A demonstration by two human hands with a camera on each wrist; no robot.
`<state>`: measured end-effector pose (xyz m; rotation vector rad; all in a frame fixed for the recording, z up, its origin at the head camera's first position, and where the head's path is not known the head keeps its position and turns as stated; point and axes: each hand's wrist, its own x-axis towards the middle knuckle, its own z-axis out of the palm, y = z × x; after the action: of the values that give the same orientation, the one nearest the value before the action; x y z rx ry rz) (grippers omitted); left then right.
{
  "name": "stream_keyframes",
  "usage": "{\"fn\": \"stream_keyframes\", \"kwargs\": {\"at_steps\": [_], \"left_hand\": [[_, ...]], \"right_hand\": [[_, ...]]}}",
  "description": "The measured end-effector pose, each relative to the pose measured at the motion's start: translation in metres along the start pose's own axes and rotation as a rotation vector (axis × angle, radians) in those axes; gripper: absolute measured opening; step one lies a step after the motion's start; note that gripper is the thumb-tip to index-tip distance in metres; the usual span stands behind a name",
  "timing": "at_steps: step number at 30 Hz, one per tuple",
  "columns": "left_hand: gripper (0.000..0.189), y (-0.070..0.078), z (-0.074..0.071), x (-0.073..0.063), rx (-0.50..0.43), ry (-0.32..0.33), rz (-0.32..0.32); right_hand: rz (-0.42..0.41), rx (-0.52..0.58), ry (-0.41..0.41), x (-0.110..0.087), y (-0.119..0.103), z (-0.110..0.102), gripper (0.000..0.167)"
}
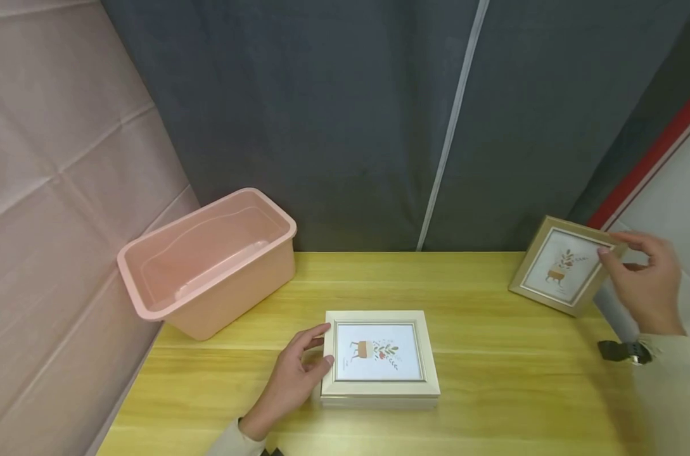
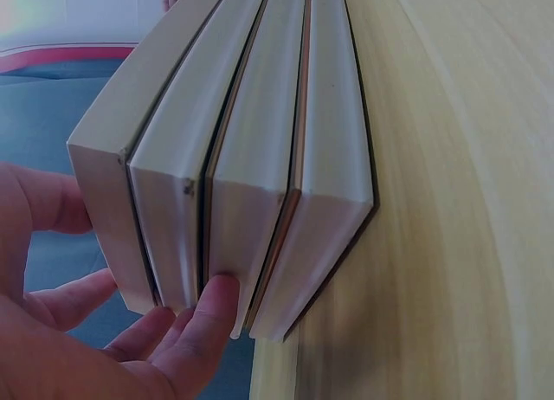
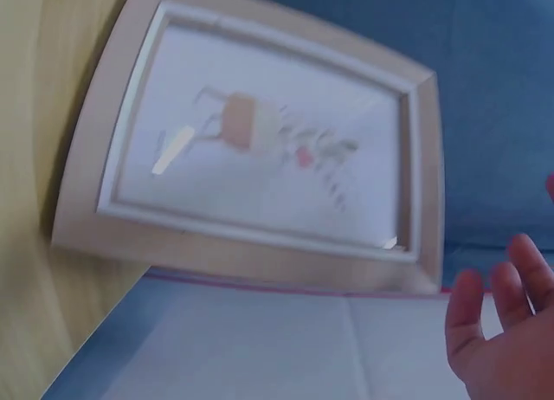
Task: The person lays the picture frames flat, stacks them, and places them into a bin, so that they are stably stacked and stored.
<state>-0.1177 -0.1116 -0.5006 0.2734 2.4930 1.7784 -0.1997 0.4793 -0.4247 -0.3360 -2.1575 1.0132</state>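
Several cream picture frames lie stacked on the table. The top one shows a printed drawing of a pot with plants. Against the stack's left end, my left hand rests its spread fingertips. A tan picture frame with a similar print stands tilted at the table's right back. My right hand is at that frame's upper right corner. The head view has its thumb overlapping the corner, but in the right wrist view its loosely bent fingers are apart from the frame, which looks blurred.
A pink plastic bin sits at the table's left back; its visible inside holds nothing. A dark curtain hangs behind the wooden table. Pale cloth lines the left side, and a red strip runs along the right.
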Motion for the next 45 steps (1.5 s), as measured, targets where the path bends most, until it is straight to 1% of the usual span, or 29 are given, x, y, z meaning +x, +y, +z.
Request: {"fn": "stream_keyframes", "kwargs": {"at_steps": [2, 5, 8, 10, 14, 17, 18, 24, 25, 29, 31, 35, 38, 41, 45], "left_hand": [[0.058, 0.000, 0.000, 0.000, 0.003, -0.002, -0.002], [0.058, 0.000, -0.001, -0.001, 0.007, -0.004, -0.001], [0.057, 0.000, -0.001, 0.000, 0.008, -0.005, 0.003], [0.058, -0.001, 0.000, 0.000, 0.007, -0.007, 0.005], [0.058, -0.002, 0.001, 0.000, 0.003, -0.013, 0.008], [0.058, -0.002, 0.001, 0.001, -0.005, -0.020, 0.010], [0.058, -0.003, 0.001, 0.000, -0.006, -0.022, 0.010], [0.058, -0.003, 0.002, 0.000, 0.003, -0.015, 0.009], [0.058, -0.003, 0.001, -0.001, 0.005, -0.013, 0.008], [0.058, -0.003, 0.000, -0.001, 0.009, -0.008, 0.008], [0.058, -0.003, -0.001, 0.000, 0.009, -0.009, 0.007], [0.058, -0.003, -0.001, 0.001, 0.008, -0.010, 0.003], [0.057, -0.003, -0.002, 0.002, 0.009, -0.009, 0.002], [0.057, -0.003, -0.002, 0.002, 0.010, -0.011, 0.001], [0.057, -0.004, -0.002, 0.003, 0.013, -0.019, -0.001]], "right_hand": [[0.011, -0.038, 0.007, 0.002, 0.006, -0.001, 0.042], [0.038, -0.052, -0.004, 0.006, 0.015, -0.001, 0.046], [0.079, -0.046, -0.056, 0.009, 0.023, -0.001, 0.050], [0.099, -0.041, -0.110, 0.010, 0.029, -0.001, 0.053], [0.092, -0.041, -0.203, 0.011, 0.040, 0.000, 0.057], [0.062, -0.043, -0.228, 0.012, 0.048, 0.000, 0.058], [0.056, -0.044, -0.232, 0.011, 0.048, 0.001, 0.054], [0.010, -0.070, -0.262, 0.006, 0.044, -0.001, 0.055], [0.007, -0.077, -0.264, 0.005, 0.043, -0.001, 0.059], [-0.026, -0.091, -0.266, 0.003, 0.042, 0.000, 0.057], [-0.025, -0.118, -0.277, 0.002, 0.043, -0.001, 0.055], [-0.036, -0.175, -0.331, 0.001, 0.043, -0.005, 0.052], [-0.035, -0.194, -0.367, 0.000, 0.040, -0.008, 0.048], [-0.031, -0.185, -0.375, -0.001, 0.037, -0.009, 0.044], [-0.037, -0.157, -0.365, -0.004, 0.033, -0.009, 0.042]]}}
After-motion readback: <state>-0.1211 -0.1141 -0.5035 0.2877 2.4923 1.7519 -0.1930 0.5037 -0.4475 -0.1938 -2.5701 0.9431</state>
